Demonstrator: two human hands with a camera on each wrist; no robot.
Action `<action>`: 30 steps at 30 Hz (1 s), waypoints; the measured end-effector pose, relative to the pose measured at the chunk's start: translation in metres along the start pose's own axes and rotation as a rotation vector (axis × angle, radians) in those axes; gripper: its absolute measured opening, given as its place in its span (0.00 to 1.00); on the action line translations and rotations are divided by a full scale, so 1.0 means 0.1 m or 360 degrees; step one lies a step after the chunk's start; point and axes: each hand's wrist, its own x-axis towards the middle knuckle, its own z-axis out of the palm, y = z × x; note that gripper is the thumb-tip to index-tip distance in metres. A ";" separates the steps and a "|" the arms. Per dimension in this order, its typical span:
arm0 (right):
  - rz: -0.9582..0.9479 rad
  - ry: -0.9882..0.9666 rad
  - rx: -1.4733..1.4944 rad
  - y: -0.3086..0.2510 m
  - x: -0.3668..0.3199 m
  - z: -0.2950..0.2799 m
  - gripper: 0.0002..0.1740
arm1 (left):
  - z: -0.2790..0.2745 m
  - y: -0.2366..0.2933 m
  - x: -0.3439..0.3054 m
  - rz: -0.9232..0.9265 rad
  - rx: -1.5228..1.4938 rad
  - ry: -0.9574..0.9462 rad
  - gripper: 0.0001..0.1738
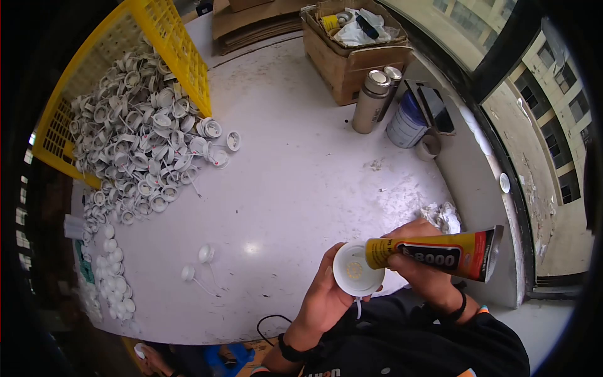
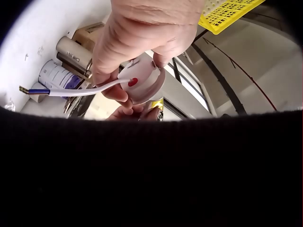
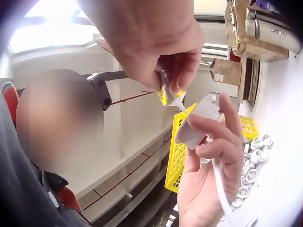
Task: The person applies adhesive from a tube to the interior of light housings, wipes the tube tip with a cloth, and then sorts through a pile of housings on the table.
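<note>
My left hand (image 1: 322,305) holds a round white lamp housing (image 1: 343,271), its open side facing up, with a ring of small marks on its inner floor. From its back, beside a red spot, comes a white cable (image 2: 90,90) ending in bare coloured wires. My right hand (image 1: 422,273) grips a yellow and black glue tube (image 1: 468,248) marked "8000", tilted toward the housing. In the right wrist view the tube's narrow nozzle (image 3: 180,105) points at the housing's rim area, close to it; the inside is hidden there.
A tipped yellow crate (image 1: 188,63) spills many corded white housings (image 1: 135,119) at left. White round caps (image 1: 116,276) lie below it. Two corded pieces (image 1: 206,253) lie mid-table. A cardboard box (image 1: 342,69), metal flasks (image 1: 370,103) and a tub (image 1: 405,125) stand at back right.
</note>
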 end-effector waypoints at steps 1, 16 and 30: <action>-0.0001 -0.0006 -0.0005 -0.01 0.00 0.00 0.15 | 0.01 -0.01 -0.01 0.0023 -0.0012 -0.0036 0.26; 0.0214 -0.0007 0.0142 -0.12 -0.03 0.02 0.14 | 0.13 -0.02 -0.03 0.0037 0.0228 0.0039 0.33; -0.0224 -0.0192 -0.0630 -0.32 0.01 -0.21 0.11 | 0.16 -0.02 -0.08 0.0182 0.0346 0.0130 0.30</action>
